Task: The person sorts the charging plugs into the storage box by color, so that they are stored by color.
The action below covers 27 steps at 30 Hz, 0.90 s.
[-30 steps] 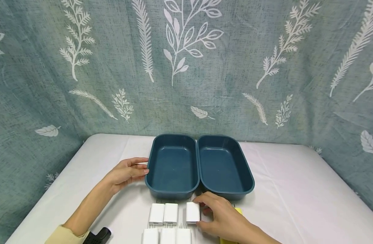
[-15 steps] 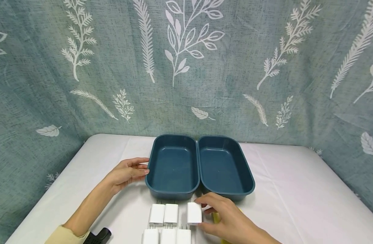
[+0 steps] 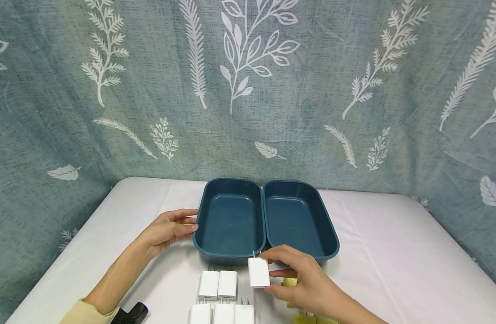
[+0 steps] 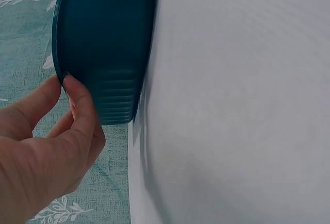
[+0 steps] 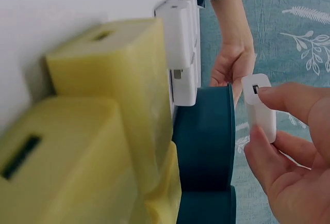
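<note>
White-covered table (image 3: 394,256), faint creases in the cover; toward the far edge, two dark blue trays side by side, open tops up: left tray (image 3: 232,220), right tray (image 3: 298,220); just in front of left tray, pair of white adapters (image 3: 208,285) lying flat; nearer, row of three white plugs (image 3: 223,315), cropped at frame bottom; prongs in both rows face the trays; right of those, yellow adapters (image 3: 290,282), probably three or more, partly hidden.
</note>
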Tool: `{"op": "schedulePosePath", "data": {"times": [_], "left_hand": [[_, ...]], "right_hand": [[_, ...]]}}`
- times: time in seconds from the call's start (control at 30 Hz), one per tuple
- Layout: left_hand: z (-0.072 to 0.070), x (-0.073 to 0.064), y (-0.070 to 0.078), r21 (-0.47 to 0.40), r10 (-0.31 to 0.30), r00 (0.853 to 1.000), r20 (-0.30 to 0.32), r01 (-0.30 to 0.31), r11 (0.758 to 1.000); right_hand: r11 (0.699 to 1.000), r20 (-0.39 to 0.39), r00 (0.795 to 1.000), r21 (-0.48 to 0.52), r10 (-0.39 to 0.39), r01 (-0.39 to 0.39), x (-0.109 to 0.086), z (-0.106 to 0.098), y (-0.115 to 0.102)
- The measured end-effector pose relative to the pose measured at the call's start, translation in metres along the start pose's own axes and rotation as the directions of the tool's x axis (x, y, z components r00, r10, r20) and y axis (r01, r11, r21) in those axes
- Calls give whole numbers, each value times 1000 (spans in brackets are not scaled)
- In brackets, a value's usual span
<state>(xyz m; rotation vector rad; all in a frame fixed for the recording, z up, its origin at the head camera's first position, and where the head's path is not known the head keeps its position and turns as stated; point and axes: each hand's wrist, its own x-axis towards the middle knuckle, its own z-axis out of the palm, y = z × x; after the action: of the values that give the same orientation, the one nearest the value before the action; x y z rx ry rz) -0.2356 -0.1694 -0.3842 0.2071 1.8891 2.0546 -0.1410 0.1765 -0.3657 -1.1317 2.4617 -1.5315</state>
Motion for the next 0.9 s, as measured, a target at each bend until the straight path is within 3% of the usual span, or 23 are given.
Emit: {"op": "schedulePosePath", "data": {"times": [0.17, 0.53, 0.9], "left_hand": [[0, 1, -1, -3, 4, 1000, 1, -4, 1000], [0, 1, -1, 0, 8, 1000, -4, -8, 1000], [1, 1, -1, -1, 2, 1000, -5, -2, 1000]], "right_hand": [[999, -35, 999, 43, -9, 11, 7, -6, 2], [994, -65, 993, 56, 101, -97, 33, -15, 6], [985, -61, 984, 50, 168, -165, 75, -1, 16]]}}
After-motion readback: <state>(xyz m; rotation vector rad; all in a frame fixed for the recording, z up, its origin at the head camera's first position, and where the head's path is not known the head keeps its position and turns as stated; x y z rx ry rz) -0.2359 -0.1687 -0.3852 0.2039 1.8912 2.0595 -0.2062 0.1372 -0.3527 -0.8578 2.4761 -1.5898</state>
